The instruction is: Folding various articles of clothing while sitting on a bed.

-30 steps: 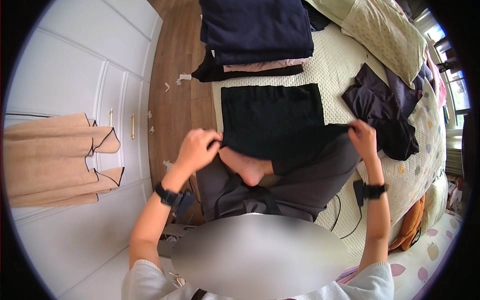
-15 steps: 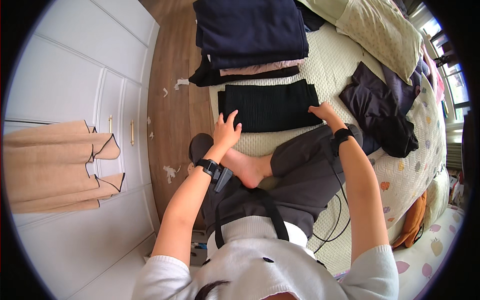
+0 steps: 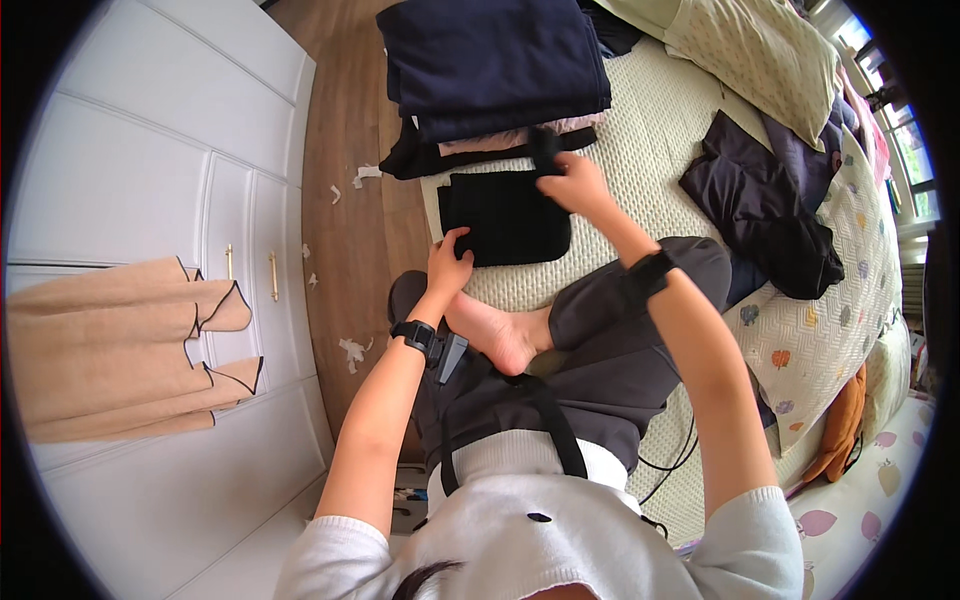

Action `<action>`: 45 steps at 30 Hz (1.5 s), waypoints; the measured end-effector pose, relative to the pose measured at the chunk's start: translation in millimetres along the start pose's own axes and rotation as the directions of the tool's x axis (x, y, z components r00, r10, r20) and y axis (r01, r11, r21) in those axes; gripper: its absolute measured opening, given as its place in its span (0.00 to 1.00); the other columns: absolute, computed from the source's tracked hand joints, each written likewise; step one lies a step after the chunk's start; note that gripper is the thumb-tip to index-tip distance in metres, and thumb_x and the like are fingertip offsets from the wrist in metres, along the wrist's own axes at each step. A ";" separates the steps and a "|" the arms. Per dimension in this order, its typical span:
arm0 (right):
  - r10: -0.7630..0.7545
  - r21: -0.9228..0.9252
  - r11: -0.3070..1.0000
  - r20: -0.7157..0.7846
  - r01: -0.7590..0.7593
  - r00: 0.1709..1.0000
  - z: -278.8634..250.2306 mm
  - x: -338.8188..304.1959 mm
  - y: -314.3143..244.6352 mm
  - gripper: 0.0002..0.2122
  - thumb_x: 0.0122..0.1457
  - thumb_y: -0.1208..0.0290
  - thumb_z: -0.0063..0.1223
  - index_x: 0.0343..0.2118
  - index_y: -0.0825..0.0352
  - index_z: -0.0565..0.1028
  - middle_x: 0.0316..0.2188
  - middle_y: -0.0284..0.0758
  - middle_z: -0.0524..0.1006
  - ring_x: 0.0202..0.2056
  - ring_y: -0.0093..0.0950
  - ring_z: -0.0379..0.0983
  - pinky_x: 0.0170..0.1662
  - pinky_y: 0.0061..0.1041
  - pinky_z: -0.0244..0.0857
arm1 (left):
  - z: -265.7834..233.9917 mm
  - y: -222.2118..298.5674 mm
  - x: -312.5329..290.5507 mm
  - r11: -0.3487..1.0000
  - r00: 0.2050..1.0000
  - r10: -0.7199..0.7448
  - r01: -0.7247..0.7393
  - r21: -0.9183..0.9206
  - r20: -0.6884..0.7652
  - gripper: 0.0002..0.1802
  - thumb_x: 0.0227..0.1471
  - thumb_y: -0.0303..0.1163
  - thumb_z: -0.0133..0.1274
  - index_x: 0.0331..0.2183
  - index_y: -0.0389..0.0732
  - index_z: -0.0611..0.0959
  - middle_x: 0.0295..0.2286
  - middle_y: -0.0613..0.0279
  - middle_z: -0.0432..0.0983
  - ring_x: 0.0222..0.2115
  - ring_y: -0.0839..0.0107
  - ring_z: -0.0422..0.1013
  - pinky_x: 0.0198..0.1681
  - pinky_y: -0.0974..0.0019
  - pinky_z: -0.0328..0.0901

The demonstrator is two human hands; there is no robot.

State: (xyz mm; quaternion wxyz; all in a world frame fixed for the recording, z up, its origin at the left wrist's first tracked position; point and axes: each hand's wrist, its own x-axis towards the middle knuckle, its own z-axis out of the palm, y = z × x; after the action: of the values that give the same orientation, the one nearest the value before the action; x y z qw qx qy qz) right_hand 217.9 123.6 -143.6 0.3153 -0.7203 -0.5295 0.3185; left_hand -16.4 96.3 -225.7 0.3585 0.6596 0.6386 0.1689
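A black ribbed garment (image 3: 510,220), its exact kind unclear, lies partly folded on the cream quilted bedspread in front of my crossed legs. My right hand (image 3: 575,187) is closed on its right part, raised and brought over toward the left; the lifted cloth is blurred above the fingers. At the near left corner, my left hand (image 3: 452,262) has its fingers curled on the cloth's edge, keeping to the bed. Both wrists wear black straps.
A stack of folded navy clothes (image 3: 495,70), with pink and black pieces beneath, stands beyond the garment. Crumpled dark clothing (image 3: 765,205) lies at the right near a patterned quilt (image 3: 790,335). A beige garment (image 3: 110,350) hangs on the white wardrobe (image 3: 130,150). Paper scraps (image 3: 353,352) dot the wooden floor.
My right hand has lifted the garment's right end and carried it up and leftward, shortening the laid-out cloth. My left hand stays at the left corner, its spread fingers now drawn in.
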 end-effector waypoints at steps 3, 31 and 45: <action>-0.148 0.116 0.985 0.222 0.125 0.964 38.0 -23.0 -42.6 0.25 0.36 0.57 0.55 0.35 0.72 0.71 0.28 0.47 0.74 0.34 0.40 0.71 0.39 0.29 0.64 | -5.6 -34.0 7.4 0.999 0.999 0.034 -0.034 -0.023 0.003 0.20 0.46 0.30 0.47 0.44 0.48 0.69 0.34 0.52 0.71 0.40 0.55 0.66 0.43 0.62 0.59; 0.070 0.802 0.537 0.269 -0.264 0.961 -12.1 -59.2 -1.8 0.26 0.39 0.82 0.52 0.46 0.68 0.64 0.34 0.33 0.71 0.34 0.22 0.69 0.39 0.19 0.62 | -55.6 87.7 -30.9 0.379 0.963 -0.043 0.263 -0.887 0.267 0.21 0.44 0.31 0.54 0.41 0.34 0.71 0.39 0.59 0.70 0.39 0.72 0.66 0.44 0.70 0.60; -0.202 0.416 0.869 -0.197 0.268 0.959 -98.4 133.9 -79.3 0.21 0.45 0.69 0.52 0.43 0.73 0.68 0.33 0.39 0.73 0.36 0.27 0.69 0.41 0.22 0.61 | -142.7 165.6 147.3 0.751 0.944 0.011 -0.226 -0.621 -0.331 0.32 0.41 0.40 0.55 0.44 0.29 0.66 0.40 0.48 0.68 0.41 0.63 0.66 0.45 0.65 0.60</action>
State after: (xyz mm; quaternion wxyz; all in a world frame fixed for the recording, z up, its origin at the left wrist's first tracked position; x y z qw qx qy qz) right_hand 283.0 260.2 -38.8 0.5438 -0.5824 -0.5032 0.3345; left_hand 24.6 287.0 -48.4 0.4499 0.4990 0.5439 0.5028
